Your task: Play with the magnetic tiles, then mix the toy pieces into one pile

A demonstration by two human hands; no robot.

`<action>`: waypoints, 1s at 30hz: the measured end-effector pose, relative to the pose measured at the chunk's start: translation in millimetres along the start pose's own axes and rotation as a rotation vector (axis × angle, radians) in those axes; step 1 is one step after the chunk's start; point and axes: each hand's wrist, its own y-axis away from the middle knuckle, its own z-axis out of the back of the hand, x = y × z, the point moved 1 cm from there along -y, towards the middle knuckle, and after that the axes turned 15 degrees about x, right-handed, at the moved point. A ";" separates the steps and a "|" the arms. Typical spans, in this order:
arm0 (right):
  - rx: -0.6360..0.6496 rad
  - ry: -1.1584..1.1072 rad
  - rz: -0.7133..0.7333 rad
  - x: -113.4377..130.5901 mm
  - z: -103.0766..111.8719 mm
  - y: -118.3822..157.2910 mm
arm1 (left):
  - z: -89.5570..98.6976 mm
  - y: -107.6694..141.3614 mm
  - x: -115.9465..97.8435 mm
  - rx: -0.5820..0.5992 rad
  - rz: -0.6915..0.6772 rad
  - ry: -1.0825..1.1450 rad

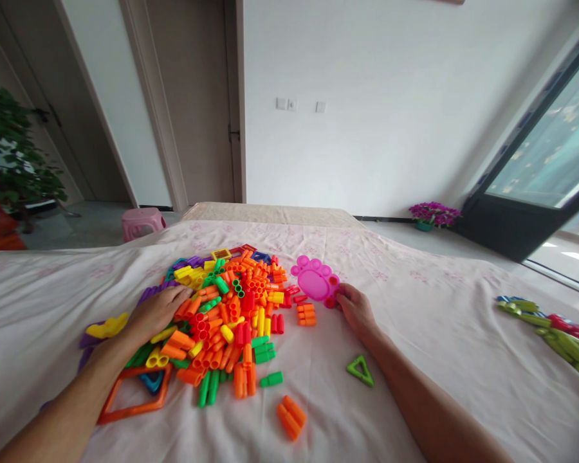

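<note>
With right hand point(354, 305), pinching pink paw-shaped piece point(313, 280) by its right edge, using thumb and fingertips. With left hand point(159, 310), touching left side of pile of plastic pieces point(248, 302), laying it palm-down (not being able to tell if grasping anything; losing sight of its underside). Seeing paw just right of pile's far part, on or just over pale floral cloth point(439, 347), not telling which. Spotting orange block point(306, 315) just on near side of paw. Finding green triangle point(355, 368) lying near right forearm point(410, 386), on its left. Noting two-barrel orange piece point(291, 418) lying closer to camera, apart from pile. Catching orange frame point(134, 412) beside left forearm point(84, 382), showing blue triangle point(150, 386) within its outline. Also seeing green-and-red heap point(567, 349) toward right edge, pink stool point(142, 222) and purple flowers point(434, 213) beyond cloth.
</note>
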 end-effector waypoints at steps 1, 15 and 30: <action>-0.003 0.006 0.005 0.3 0.3 0.1 | 0.8 0.9 -2.3 0.011 0.007 -0.006; 0.009 0.090 0.030 -1.9 0.4 -0.6 | 1.7 1.3 0.9 0.056 0.050 -0.038; 0.046 0.170 0.036 -7.6 1.8 -4.4 | 4.3 8.7 -8.7 0.027 0.084 -0.078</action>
